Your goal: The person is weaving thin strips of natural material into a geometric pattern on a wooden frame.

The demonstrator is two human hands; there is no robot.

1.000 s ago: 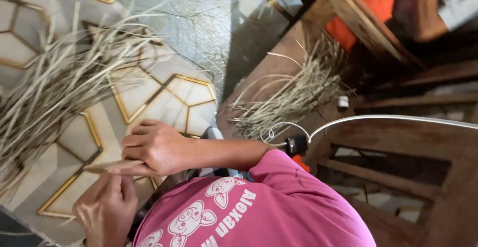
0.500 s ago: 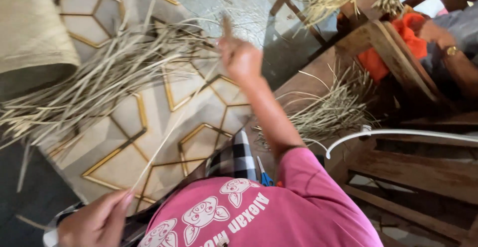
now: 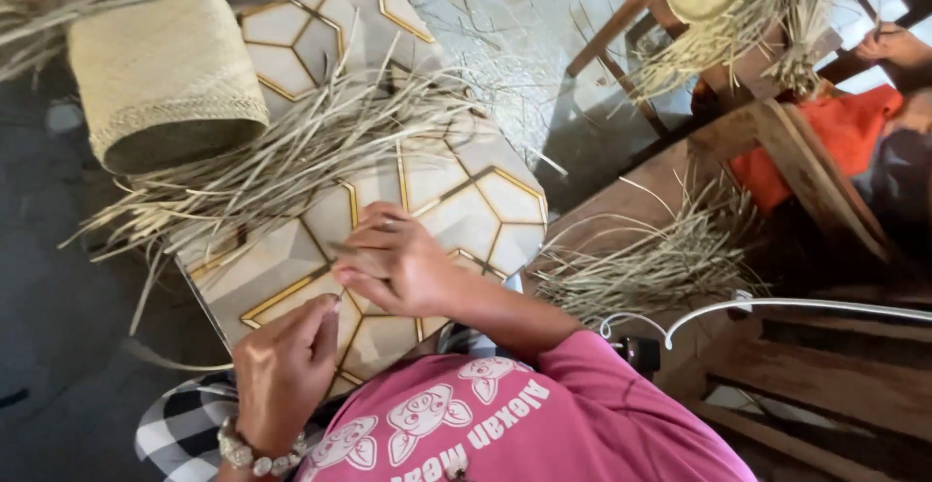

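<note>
From the head camera we see our right hand (image 3: pixel 398 261), fingers curled and pinched on a thin dried straw strand (image 3: pixel 342 246), over the hexagon-patterned board (image 3: pixel 282 273) on our lap. Our left hand (image 3: pixel 282 370), with a bead bracelet (image 3: pixel 248 453) at the wrist, sits just below, fingertips closed toward the same spot; what it grips we cannot tell. A loose straw pile (image 3: pixel 291 157) lies across the board's far part, a woven basket (image 3: pixel 165 79) just beyond it, and more straw (image 3: pixel 650 264) lies on the wooden bench (image 3: pixel 825 385).
</note>
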